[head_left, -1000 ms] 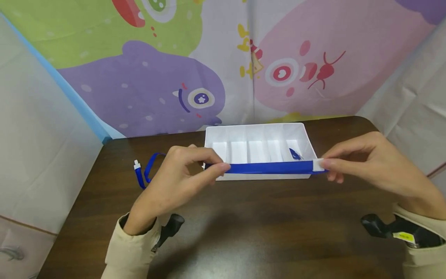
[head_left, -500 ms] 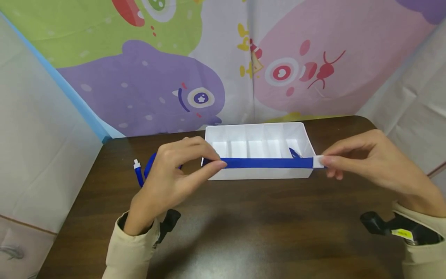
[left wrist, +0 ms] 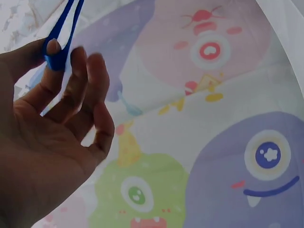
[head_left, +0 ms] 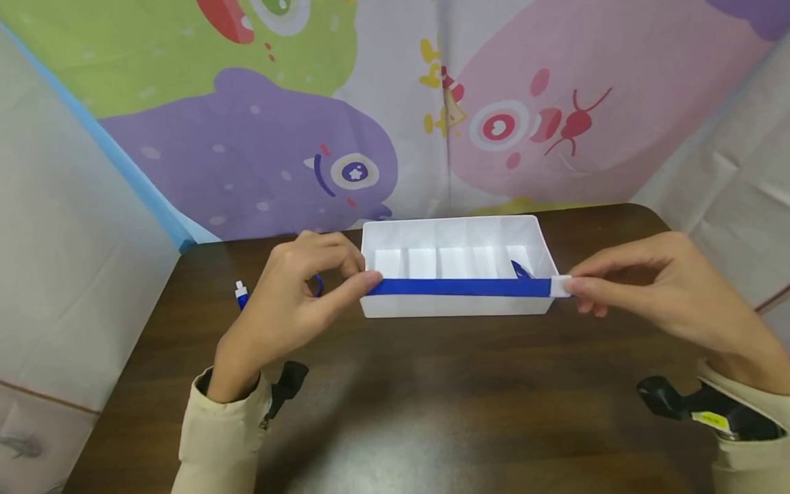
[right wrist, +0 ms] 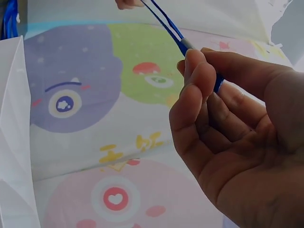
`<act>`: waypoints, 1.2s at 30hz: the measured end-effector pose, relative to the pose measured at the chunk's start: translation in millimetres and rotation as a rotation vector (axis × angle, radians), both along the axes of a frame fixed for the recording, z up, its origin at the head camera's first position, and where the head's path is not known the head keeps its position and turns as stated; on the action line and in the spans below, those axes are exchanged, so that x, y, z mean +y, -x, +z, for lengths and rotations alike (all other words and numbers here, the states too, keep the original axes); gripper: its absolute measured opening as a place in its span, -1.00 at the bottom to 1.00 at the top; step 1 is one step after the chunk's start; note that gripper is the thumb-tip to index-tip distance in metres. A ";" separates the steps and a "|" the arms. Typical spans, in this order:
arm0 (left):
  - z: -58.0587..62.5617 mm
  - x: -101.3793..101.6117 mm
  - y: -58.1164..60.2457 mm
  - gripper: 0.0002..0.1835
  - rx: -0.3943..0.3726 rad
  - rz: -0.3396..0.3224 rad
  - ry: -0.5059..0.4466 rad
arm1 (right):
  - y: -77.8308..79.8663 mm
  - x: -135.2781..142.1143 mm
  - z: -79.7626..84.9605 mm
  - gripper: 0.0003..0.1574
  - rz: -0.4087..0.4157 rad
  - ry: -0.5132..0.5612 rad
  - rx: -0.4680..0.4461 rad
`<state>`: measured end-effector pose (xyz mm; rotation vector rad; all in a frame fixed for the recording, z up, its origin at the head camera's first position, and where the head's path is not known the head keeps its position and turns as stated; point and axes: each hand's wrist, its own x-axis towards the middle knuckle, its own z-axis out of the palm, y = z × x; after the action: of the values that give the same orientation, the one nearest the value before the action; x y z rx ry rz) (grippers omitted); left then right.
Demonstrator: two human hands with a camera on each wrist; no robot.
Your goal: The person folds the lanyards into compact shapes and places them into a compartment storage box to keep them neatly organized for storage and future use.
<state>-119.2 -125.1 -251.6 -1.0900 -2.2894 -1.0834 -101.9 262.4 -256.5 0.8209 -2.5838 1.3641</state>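
Observation:
A flat blue lanyard strap (head_left: 457, 287) stretches level between both hands, in front of the white tray. My left hand (head_left: 286, 291) pinches its left end with thumb and forefinger; in the left wrist view the strap (left wrist: 58, 61) bends back there as a doubled loop. At the right end my right hand (head_left: 648, 295) pinches the strap beside a white clasp (head_left: 559, 285). The right wrist view shows two strands running into that clasp (right wrist: 186, 43), with a short blue end (right wrist: 218, 84) past the fingers. The left hand partly hides another blue strap on the table.
A white tray (head_left: 457, 307) with several compartments stands behind the strap. A small blue piece (head_left: 520, 269) lies in its right compartment. On the left of the brown table (head_left: 432, 398) is a blue strap end with a white tip (head_left: 241, 291). A cartoon-printed cloth hangs behind.
My left hand has moved left and slightly up, drawing out a longer straight stretch of strap. It now covers more of the blue strap on the table. The right hand has barely moved.

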 end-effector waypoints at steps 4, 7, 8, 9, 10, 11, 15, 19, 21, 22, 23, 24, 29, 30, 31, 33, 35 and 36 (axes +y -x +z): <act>-0.9 2.3 -6.0 -0.67 -0.038 -0.054 -0.005 | 0.4 2.1 -2.3 -0.69 0.032 0.013 0.024; -0.4 5.9 -11.4 -0.70 -0.081 -0.107 -0.040 | -1.5 5.4 -2.4 -0.68 0.035 0.009 0.029; 0.2 7.0 -13.3 -0.71 -0.090 -0.122 -0.056 | -2.5 6.4 -1.8 -0.67 0.034 0.007 0.029; 0.7 7.8 -15.3 -0.71 -0.097 -0.140 -0.074 | -3.6 7.3 -0.9 -0.66 0.028 0.002 0.026; 1.3 8.6 -17.2 -0.72 -0.106 -0.163 -0.095 | -4.6 8.2 -0.1 -0.66 0.022 0.001 0.024; 1.7 9.1 -18.9 -0.72 -0.114 -0.188 -0.117 | -5.1 9.0 0.4 -0.66 0.025 0.011 0.024; 4.3 9.1 -24.0 -0.75 -0.204 -0.290 -0.210 | -5.3 11.4 2.1 -0.67 0.007 0.022 0.039; 8.2 6.0 -24.5 -0.75 -0.285 -0.313 -0.183 | -4.7 14.2 3.7 -0.66 0.021 0.053 0.058; 9.7 4.2 -23.4 -0.72 -0.284 -0.305 -0.123 | -5.2 14.8 5.1 -0.67 0.035 0.076 0.051; 10.1 3.5 -23.1 -0.74 -0.284 -0.301 -0.097 | -5.8 14.7 6.0 -0.67 0.037 0.080 0.045; 10.4 2.9 -22.6 -0.76 -0.284 -0.301 -0.076 | -6.4 14.6 7.0 -0.67 0.039 0.081 0.043; 10.4 2.7 -22.1 -0.79 -0.281 -0.306 -0.062 | -6.9 14.4 7.9 -0.67 0.039 0.084 0.037; 9.9 2.1 -20.0 -0.82 -0.253 -0.302 -0.018 | -6.7 14.3 8.1 -0.68 0.039 0.088 0.043; 9.7 1.7 -19.6 -0.82 -0.244 -0.293 -0.006 | -6.4 14.4 7.7 -0.67 0.031 0.079 0.048; 9.6 1.3 -19.3 -0.83 -0.238 -0.285 0.004 | -5.8 14.4 7.1 -0.67 0.027 0.071 0.055; 9.8 0.9 -18.9 -0.83 -0.250 -0.289 0.012 | -5.1 14.2 6.0 -0.67 0.001 0.039 0.064; 9.8 0.7 -18.9 -0.78 -0.294 -0.339 -0.021 | -4.8 13.2 5.5 -0.69 -0.047 -0.010 0.057; 9.9 0.7 -19.2 -0.74 -0.321 -0.381 -0.047 | -4.5 12.5 5.5 -0.70 -0.069 -0.031 0.050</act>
<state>-100.0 -124.4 -241.7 -1.4643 -2.3298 -1.5482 -97.5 274.9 -251.0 0.7525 -2.5760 1.2711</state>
